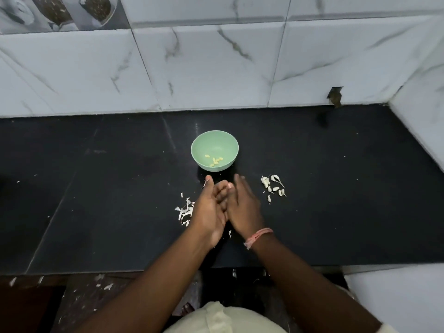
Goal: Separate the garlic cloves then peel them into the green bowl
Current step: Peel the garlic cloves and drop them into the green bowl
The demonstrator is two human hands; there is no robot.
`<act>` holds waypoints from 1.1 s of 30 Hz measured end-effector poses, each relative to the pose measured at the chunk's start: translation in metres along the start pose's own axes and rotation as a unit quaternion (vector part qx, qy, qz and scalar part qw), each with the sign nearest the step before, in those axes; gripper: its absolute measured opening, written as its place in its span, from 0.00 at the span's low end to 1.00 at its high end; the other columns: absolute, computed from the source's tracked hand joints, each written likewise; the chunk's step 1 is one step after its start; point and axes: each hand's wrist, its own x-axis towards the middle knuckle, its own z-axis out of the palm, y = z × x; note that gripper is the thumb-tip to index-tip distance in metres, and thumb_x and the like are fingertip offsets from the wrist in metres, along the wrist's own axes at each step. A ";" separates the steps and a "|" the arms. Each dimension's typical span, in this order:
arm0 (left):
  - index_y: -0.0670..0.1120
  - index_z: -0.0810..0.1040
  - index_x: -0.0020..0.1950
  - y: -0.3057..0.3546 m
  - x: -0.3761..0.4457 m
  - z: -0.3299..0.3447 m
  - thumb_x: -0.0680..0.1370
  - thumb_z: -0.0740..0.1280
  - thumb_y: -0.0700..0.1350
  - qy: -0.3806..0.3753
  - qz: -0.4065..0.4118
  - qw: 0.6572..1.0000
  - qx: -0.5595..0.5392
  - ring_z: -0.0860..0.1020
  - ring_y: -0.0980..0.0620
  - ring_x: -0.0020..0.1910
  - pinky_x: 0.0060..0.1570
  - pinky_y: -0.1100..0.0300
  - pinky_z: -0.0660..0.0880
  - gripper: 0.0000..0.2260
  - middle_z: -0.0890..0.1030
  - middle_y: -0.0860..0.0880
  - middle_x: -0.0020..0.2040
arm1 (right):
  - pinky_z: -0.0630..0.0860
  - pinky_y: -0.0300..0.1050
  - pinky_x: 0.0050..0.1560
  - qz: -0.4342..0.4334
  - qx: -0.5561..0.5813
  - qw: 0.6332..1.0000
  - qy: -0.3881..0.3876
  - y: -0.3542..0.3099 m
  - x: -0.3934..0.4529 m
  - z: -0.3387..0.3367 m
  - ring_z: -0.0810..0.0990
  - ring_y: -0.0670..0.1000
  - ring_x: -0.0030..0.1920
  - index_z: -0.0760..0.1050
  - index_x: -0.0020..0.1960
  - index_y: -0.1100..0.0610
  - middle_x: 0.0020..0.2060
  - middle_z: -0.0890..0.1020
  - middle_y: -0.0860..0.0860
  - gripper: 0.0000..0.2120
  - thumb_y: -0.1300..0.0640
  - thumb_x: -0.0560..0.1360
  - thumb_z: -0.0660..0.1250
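Note:
A green bowl point(214, 150) stands on the black counter with several peeled yellowish cloves point(214, 161) in its bottom. Several unpeeled garlic cloves point(274, 186) lie in a loose group to the bowl's right. My left hand point(209, 210) and my right hand point(245, 207) meet palm to palm just in front of the bowl, fingers pointing toward it. The right hand's fingers are straight and the left hand's are loosely bent against it. Whether anything lies between the palms is hidden.
A heap of white garlic skins point(184, 212) lies left of my left hand. The black counter point(96, 188) ends at a marble-tiled wall point(216, 68) behind and on the right. More skin scraps litter the floor point(103, 284) below the front edge.

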 end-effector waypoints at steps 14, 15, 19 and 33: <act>0.45 0.79 0.55 -0.022 0.018 0.007 0.85 0.60 0.49 0.081 -0.083 0.992 0.043 0.80 0.50 0.45 0.47 0.57 0.77 0.11 0.82 0.48 0.47 | 0.74 0.50 0.52 0.013 -0.341 0.938 0.065 0.058 0.065 -0.056 0.80 0.61 0.54 0.81 0.57 0.58 0.52 0.83 0.57 0.11 0.60 0.81 0.60; 0.45 0.80 0.55 -0.022 0.018 0.006 0.85 0.60 0.48 0.085 -0.083 0.992 0.043 0.80 0.50 0.45 0.47 0.57 0.77 0.11 0.82 0.48 0.47 | 0.74 0.50 0.51 0.002 -0.349 0.935 0.072 0.059 0.064 -0.056 0.79 0.61 0.53 0.80 0.56 0.58 0.52 0.83 0.57 0.10 0.60 0.80 0.61; 0.46 0.80 0.52 -0.025 0.019 0.002 0.84 0.62 0.46 0.097 -0.084 0.991 0.048 0.80 0.51 0.43 0.46 0.58 0.77 0.08 0.82 0.49 0.45 | 0.72 0.50 0.55 -0.028 -0.370 0.928 0.042 0.062 0.063 -0.054 0.78 0.60 0.55 0.79 0.56 0.58 0.54 0.81 0.58 0.09 0.61 0.80 0.61; 0.45 0.80 0.55 -0.031 0.028 -0.022 0.83 0.62 0.40 0.116 -0.032 0.987 0.103 0.78 0.53 0.36 0.38 0.62 0.78 0.07 0.80 0.50 0.40 | 0.75 0.47 0.51 -0.002 -0.032 0.998 0.057 0.034 0.013 0.000 0.81 0.58 0.47 0.83 0.49 0.62 0.46 0.83 0.59 0.08 0.66 0.74 0.66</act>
